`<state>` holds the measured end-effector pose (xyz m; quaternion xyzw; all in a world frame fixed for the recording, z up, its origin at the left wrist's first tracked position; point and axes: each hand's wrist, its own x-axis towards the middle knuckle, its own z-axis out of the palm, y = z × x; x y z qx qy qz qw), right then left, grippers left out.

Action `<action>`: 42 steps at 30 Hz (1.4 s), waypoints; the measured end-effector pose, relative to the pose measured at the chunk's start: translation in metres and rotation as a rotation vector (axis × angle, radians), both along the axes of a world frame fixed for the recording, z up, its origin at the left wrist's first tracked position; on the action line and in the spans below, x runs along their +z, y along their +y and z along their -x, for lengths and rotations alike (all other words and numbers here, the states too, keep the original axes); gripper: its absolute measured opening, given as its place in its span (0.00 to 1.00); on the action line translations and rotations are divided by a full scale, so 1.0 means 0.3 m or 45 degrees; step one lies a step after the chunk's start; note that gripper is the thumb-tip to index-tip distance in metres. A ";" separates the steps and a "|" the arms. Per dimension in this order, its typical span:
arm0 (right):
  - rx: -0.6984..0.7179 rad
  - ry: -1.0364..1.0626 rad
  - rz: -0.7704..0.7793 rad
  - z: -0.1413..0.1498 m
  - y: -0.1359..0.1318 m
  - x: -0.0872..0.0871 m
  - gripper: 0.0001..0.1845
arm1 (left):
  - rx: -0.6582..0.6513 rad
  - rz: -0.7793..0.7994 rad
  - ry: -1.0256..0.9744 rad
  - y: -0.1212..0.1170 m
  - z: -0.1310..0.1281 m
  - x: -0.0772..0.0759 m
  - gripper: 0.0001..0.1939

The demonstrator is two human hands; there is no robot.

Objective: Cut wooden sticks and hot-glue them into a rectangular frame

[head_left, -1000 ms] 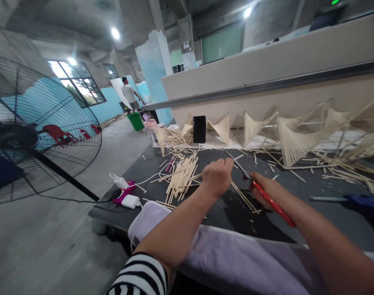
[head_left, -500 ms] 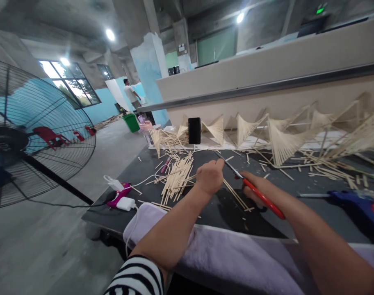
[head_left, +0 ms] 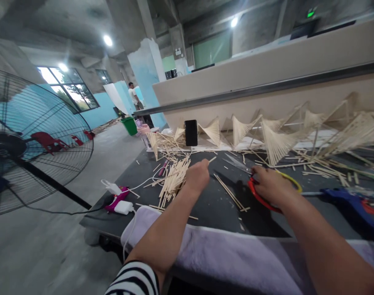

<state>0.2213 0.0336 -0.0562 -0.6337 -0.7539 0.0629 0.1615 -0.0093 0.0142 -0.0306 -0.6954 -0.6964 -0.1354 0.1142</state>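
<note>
My left hand [head_left: 198,177] is closed over the table, and a short wooden stick [head_left: 212,159] pokes out past its fingertips. To the right, my right hand [head_left: 270,183] is closed on the handles of a pair of scissors, one red and one yellow. The scissor blades [head_left: 236,163] point left and stand apart from the stick. Between my hands, a few longer sticks [head_left: 231,192] lie on the dark table [head_left: 205,209]. A loose pile of pale sticks [head_left: 174,180] spreads just left of my left hand.
Fan-shaped stick structures [head_left: 277,143] line the back of the table. A black phone [head_left: 191,133] stands upright there. A blue glue gun [head_left: 343,205] lies at right, a pink power strip [head_left: 117,199] at left. Lilac cloth [head_left: 224,250] covers the front edge. A large fan [head_left: 36,139] stands left.
The scissors have turned in my right hand: the blades have moved away from my left hand and the yellow handle now shows. My left hand has shifted slightly left with the stick.
</note>
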 end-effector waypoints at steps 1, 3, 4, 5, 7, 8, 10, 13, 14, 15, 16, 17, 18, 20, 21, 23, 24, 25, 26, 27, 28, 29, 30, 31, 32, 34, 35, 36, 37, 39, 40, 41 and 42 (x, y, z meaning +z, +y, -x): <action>-0.047 -0.085 0.030 -0.013 0.007 0.000 0.29 | -0.057 0.035 0.022 -0.007 -0.017 -0.006 0.13; -0.108 -0.209 0.079 -0.032 0.015 0.003 0.31 | -0.164 0.115 0.073 -0.017 -0.044 -0.012 0.13; -0.110 -0.223 0.060 -0.034 0.015 0.007 0.30 | -0.211 0.158 0.097 -0.021 -0.053 -0.013 0.12; -0.095 -0.214 0.010 -0.031 0.014 0.011 0.28 | -0.252 0.196 0.117 -0.023 -0.060 -0.013 0.12; -0.008 -0.129 -0.192 -0.008 0.008 0.018 0.22 | -0.324 0.247 0.143 -0.028 -0.070 -0.008 0.12; 0.141 -0.049 -0.268 0.011 0.005 0.019 0.20 | -0.362 0.253 0.146 -0.029 -0.073 -0.006 0.13; 0.444 0.133 -0.381 0.055 0.005 0.009 0.18 | -0.423 0.247 0.149 -0.030 -0.078 -0.002 0.14; 0.604 0.224 -0.438 0.107 0.012 -0.018 0.17 | -0.502 0.252 0.151 -0.026 -0.085 -0.003 0.15; 0.635 0.208 -0.410 0.117 0.012 -0.025 0.17 | -0.522 0.255 0.150 -0.024 -0.088 -0.005 0.15; 0.644 0.182 -0.374 0.124 0.011 -0.029 0.17 | -0.531 0.256 0.153 -0.023 -0.090 -0.007 0.15; 0.634 0.142 -0.330 0.127 0.007 -0.030 0.16 | -0.537 0.259 0.161 -0.022 -0.093 -0.009 0.15; 0.608 0.097 -0.294 0.129 0.001 -0.027 0.16 | -0.539 0.264 0.171 -0.021 -0.095 -0.012 0.15; 0.577 0.048 -0.267 0.129 -0.006 -0.023 0.15 | -0.537 0.269 0.184 -0.021 -0.097 -0.014 0.15; 0.525 -0.047 -0.227 0.128 -0.019 -0.009 0.15 | -0.526 0.278 0.206 -0.019 -0.100 -0.019 0.14; 0.510 -0.089 -0.211 0.127 -0.025 -0.002 0.15 | -0.520 0.282 0.211 -0.018 -0.101 -0.021 0.14; 0.496 -0.152 -0.183 0.126 -0.033 0.010 0.15 | -0.505 0.289 0.213 -0.018 -0.102 -0.028 0.14; 0.493 -0.172 -0.172 0.127 -0.036 0.016 0.14 | -0.498 0.291 0.212 -0.019 -0.103 -0.031 0.14; 0.487 -0.183 -0.167 0.128 -0.038 0.020 0.13 | -0.492 0.291 0.208 -0.021 -0.105 -0.035 0.14; 0.479 -0.189 -0.161 0.130 -0.041 0.023 0.12 | -0.486 0.292 0.204 -0.024 -0.108 -0.038 0.14; 0.471 -0.192 -0.152 0.135 -0.044 0.025 0.11 | -0.479 0.292 0.197 -0.027 -0.112 -0.042 0.14; 0.458 -0.192 -0.145 0.141 -0.049 0.027 0.11 | -0.467 0.293 0.189 -0.030 -0.118 -0.046 0.14; 0.442 -0.191 -0.147 0.150 -0.055 0.027 0.12 | -0.448 0.295 0.176 -0.031 -0.123 -0.050 0.14; 0.432 -0.189 -0.162 0.159 -0.062 0.027 0.13 | -0.422 0.305 0.160 -0.031 -0.129 -0.054 0.13; 0.432 -0.182 -0.189 0.169 -0.069 0.026 0.14 | -0.395 0.320 0.139 -0.029 -0.132 -0.058 0.13; 0.436 -0.169 -0.222 0.176 -0.074 0.025 0.15 | -0.373 0.334 0.111 -0.023 -0.133 -0.060 0.12; 0.437 -0.117 -0.265 0.179 -0.077 0.024 0.15 | -0.336 0.328 0.006 -0.004 -0.122 -0.060 0.11; 0.419 -0.081 -0.263 0.172 -0.073 0.026 0.15 | -0.323 0.304 -0.083 0.009 -0.109 -0.058 0.11; 0.376 -0.044 -0.247 0.161 -0.066 0.028 0.15 | -0.297 0.270 -0.207 0.022 -0.091 -0.053 0.12; 0.318 -0.011 -0.220 0.145 -0.056 0.030 0.15 | -0.266 0.238 -0.367 0.036 -0.070 -0.048 0.13; 0.190 0.022 -0.143 0.111 -0.034 0.032 0.15 | -0.185 0.275 -0.804 0.059 -0.024 -0.034 0.13; 0.144 0.023 -0.099 0.098 -0.024 0.030 0.15 | -0.135 0.307 -1.043 0.068 -0.004 -0.028 0.13; 0.123 0.020 -0.061 0.088 -0.016 0.026 0.15 | -0.112 0.368 -1.254 0.075 0.013 -0.023 0.13; 0.128 0.017 -0.029 0.084 -0.011 0.020 0.15 | -0.089 0.420 -1.413 0.080 0.024 -0.020 0.12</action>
